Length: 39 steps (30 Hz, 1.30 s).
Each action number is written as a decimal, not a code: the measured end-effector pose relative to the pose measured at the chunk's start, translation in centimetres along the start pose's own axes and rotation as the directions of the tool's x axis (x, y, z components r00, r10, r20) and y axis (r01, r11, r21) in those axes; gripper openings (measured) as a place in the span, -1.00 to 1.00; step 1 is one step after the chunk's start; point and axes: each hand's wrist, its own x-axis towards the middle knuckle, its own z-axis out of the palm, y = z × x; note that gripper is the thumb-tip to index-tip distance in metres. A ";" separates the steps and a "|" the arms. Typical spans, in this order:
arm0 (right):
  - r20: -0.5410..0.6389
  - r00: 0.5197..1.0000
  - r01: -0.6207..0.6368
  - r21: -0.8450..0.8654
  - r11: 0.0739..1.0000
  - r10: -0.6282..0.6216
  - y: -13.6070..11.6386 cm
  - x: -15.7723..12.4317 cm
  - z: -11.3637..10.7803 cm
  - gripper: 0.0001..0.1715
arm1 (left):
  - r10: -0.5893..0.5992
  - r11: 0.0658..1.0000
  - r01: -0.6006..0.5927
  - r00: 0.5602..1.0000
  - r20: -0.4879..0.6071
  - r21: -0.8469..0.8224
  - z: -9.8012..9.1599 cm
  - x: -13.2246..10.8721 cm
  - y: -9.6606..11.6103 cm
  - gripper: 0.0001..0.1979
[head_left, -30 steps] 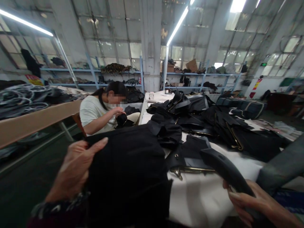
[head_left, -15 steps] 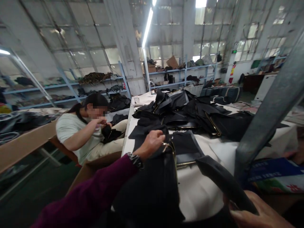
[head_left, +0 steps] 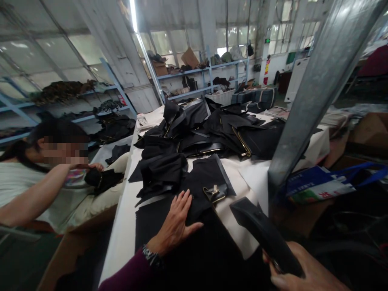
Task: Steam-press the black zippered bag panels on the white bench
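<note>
We look down on a worktable with a white cover (head_left: pixel 251 182), strewn with black cloth pieces. In front of us, the left hand (head_left: pixel 175 226) lies palm down on a black fabric panel (head_left: pixel 212 238), its fingers stretched out and its thumb spread away; it grasps nothing. Its wrist wears a dark patterned band (head_left: pixel 151 256), below a purple sleeve (head_left: pixel 129 268). The panel is spread over the near part of the table, and just beyond the fingertips, to the right, we see a gold-coloured zip (head_left: pixel 218 199).

At lower right, the right hand (head_left: pixel 303 262) is curled around a black, curved handheld tool (head_left: pixel 263 232), whose exact kind we cannot tell. The tool's broad end points forward and left, over the table.

Farther back on the table we find a loose pile of black zippered pieces (head_left: pixel 200 129). A grey metal post (head_left: pixel 315 93) slants up on the right, near a blue printed bag (head_left: pixel 318 186). On our left, a seated co-worker (head_left: pixel 51 198) holds a small black piece (head_left: pixel 104 180).
</note>
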 end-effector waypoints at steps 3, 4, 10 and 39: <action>0.007 0.996 -0.088 0.038 0.995 0.088 -0.1 -0.1 0.7 -0.57 | 0.029 0.996 -0.020 0.993 -0.110 0.090 1.9 -1.1 0.6 -0.39; -0.003 0.994 -0.109 0.040 0.993 0.110 -0.1 -0.2 1.0 -0.57 | 0.030 0.995 -0.017 0.989 -0.142 0.094 2.2 -1.2 0.7 -0.53; -0.013 0.995 -0.100 -0.013 0.995 0.100 -1.7 -0.2 2.9 -0.55 | -0.070 0.973 0.052 0.995 -0.072 -0.225 -0.4 -0.7 1.2 -0.67; 0.077 0.996 0.051 -0.059 0.997 -0.046 -8.9 2.6 6.2 -0.63 | -0.337 -0.516 0.425 0.697 0.633 -0.743 -4.1 -5.9 1.1 -0.74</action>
